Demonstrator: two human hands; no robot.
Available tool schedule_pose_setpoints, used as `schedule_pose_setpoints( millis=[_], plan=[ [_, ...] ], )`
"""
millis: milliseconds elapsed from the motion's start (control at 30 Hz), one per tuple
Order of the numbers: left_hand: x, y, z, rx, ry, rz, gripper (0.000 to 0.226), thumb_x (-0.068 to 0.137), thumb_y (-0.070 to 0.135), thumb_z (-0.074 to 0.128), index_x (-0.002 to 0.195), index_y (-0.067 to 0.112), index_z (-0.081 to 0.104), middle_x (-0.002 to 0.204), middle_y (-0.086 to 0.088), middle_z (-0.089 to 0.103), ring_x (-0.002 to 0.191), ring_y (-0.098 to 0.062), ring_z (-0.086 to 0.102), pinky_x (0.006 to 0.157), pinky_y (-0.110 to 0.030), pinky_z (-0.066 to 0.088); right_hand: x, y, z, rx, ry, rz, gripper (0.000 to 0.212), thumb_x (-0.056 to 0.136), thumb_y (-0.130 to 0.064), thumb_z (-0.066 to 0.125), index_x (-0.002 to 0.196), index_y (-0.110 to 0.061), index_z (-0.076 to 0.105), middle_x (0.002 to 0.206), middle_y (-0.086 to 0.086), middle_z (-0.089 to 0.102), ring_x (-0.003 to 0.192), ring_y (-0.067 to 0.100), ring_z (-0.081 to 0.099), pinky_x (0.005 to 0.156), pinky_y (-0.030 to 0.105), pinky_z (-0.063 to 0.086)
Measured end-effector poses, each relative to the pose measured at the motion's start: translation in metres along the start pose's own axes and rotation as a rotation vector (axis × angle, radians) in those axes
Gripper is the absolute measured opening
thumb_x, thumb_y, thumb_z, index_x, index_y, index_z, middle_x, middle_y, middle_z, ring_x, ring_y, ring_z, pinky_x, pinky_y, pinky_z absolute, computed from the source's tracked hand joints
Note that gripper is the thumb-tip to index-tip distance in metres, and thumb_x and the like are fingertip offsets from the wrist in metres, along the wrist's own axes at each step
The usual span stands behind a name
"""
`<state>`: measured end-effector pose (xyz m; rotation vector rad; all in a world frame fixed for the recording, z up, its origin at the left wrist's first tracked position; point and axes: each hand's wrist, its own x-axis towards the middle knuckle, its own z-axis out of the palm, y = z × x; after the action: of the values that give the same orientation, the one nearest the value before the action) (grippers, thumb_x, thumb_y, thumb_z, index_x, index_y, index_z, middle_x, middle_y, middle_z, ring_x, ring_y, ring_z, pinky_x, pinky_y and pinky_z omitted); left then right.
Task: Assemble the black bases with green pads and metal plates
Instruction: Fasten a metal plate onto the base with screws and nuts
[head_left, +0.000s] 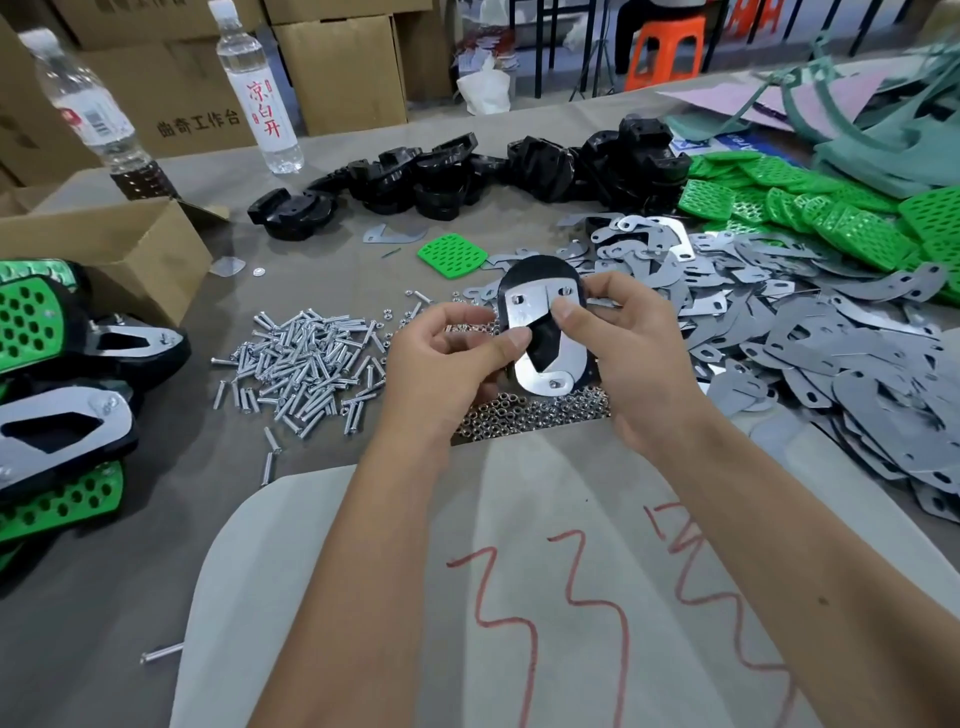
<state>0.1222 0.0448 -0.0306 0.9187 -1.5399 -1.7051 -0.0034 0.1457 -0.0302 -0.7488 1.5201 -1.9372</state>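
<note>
Right now we hold one black base (540, 275) above the middle of the tabletop (104, 649), a metal plate (550, 332) lying on its face. Our left hand (441, 353) pinches the plate's left edge with thumb and curled fingers; our right hand (623, 332) grips the base from the right, thumb pressing the plate. Beneath lie a heap of nuts (530, 410) and, to the left, a heap of bolts (306, 358). Loose black bases (467, 176) line the far edge, green pads (831, 213) sit toward the far right corner, spare plates (831, 338) spread along the right, and finished assemblies (57, 384) stack at the left edge.
</note>
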Motion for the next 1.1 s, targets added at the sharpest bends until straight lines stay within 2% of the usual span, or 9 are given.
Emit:
schedule_pose_setpoints(
  millis=[133,367,467,600,733,833,900,1033,1100],
  plan=[
    [-0.003,0.004,0.001,-0.167,-0.134,-0.045,0.028,0.086,0.011,0.078,0.114,0.012,0.076,0.102,-0.012,0.078,0.088,-0.026,0.076,0.071,-0.035,0.060,-0.002,-0.004,0.004,0.078,-0.092,0.078,0.005,0.096,-0.011,0.071,0.101,-0.009,0.069,0.090,0.016,0.077,0.074,0.028,0.073,0.057,0.032,0.055],
    [-0.006,0.006,0.008,-0.207,-0.013,-0.009,0.026,0.087,0.005,0.075,0.112,-0.003,0.070,0.091,-0.009,0.074,0.085,-0.025,0.070,0.075,-0.035,0.057,-0.002,-0.002,0.004,0.070,-0.122,0.065,0.006,0.090,-0.009,0.075,0.095,-0.009,0.071,0.087,0.013,0.075,0.074,0.028,0.072,0.061,0.034,0.058],
    [-0.009,0.007,0.013,-0.234,-0.001,-0.001,0.028,0.087,0.002,0.074,0.113,-0.005,0.068,0.098,-0.015,0.073,0.090,-0.029,0.067,0.088,-0.047,0.055,-0.002,0.000,0.003,0.116,-0.160,0.041,0.012,0.092,-0.004,0.072,0.103,-0.006,0.069,0.094,0.018,0.075,0.079,0.028,0.071,0.070,0.038,0.059],
    [-0.007,0.007,0.013,-0.197,0.011,0.014,0.018,0.087,0.006,0.075,0.104,0.005,0.069,0.089,-0.008,0.073,0.082,-0.024,0.069,0.072,-0.038,0.057,0.001,0.006,0.003,0.062,-0.159,0.016,0.010,0.094,-0.009,0.072,0.104,-0.012,0.074,0.094,0.015,0.076,0.083,0.027,0.071,0.076,0.042,0.058],
    [-0.006,0.008,0.013,-0.212,0.032,0.022,0.014,0.089,0.004,0.074,0.088,0.014,0.063,0.085,-0.008,0.069,0.078,-0.023,0.067,0.066,-0.032,0.056,0.006,0.004,0.001,-0.171,-0.181,-0.098,0.016,0.100,-0.028,0.067,0.108,-0.020,0.078,0.097,0.002,0.080,0.092,0.020,0.076,0.083,0.040,0.061],
    [-0.004,0.008,0.014,-0.239,0.094,0.043,0.020,0.089,0.001,0.074,0.082,0.016,0.061,0.086,-0.010,0.069,0.081,-0.026,0.065,0.075,-0.041,0.056,0.014,0.004,-0.009,-0.462,0.026,-0.238,0.014,0.102,-0.031,0.064,0.102,-0.023,0.075,0.090,-0.012,0.074,0.087,0.006,0.069,0.083,0.047,0.061],
    [-0.001,0.007,0.010,-0.235,0.152,0.034,0.022,0.088,0.003,0.075,0.081,0.017,0.060,0.086,-0.011,0.068,0.082,-0.027,0.064,0.078,-0.047,0.055,0.017,0.003,-0.018,-0.635,0.091,-0.308,0.008,0.101,-0.026,0.067,0.103,-0.024,0.073,0.087,-0.017,0.067,0.083,0.004,0.061,0.078,0.040,0.058],
    [0.004,0.008,0.000,-0.233,0.268,0.028,0.022,0.087,0.006,0.077,0.080,0.018,0.060,0.086,-0.011,0.069,0.078,-0.027,0.066,0.079,-0.051,0.059,0.016,0.003,-0.021,-1.182,-0.247,-0.312,0.028,0.091,-0.042,0.075,0.116,-0.030,0.072,0.107,-0.010,0.061,0.106,0.013,0.043,0.090,0.036,0.042],
    [0.005,0.008,-0.003,-0.228,0.302,0.028,0.022,0.087,0.006,0.077,0.081,0.016,0.059,0.089,-0.013,0.070,0.080,-0.028,0.066,0.084,-0.055,0.059,0.014,0.008,-0.014,-1.273,-0.341,-0.251,0.032,0.087,-0.048,0.077,0.114,-0.032,0.068,0.109,-0.010,0.053,0.109,0.014,0.039,0.090,0.034,0.039]
  ],
)
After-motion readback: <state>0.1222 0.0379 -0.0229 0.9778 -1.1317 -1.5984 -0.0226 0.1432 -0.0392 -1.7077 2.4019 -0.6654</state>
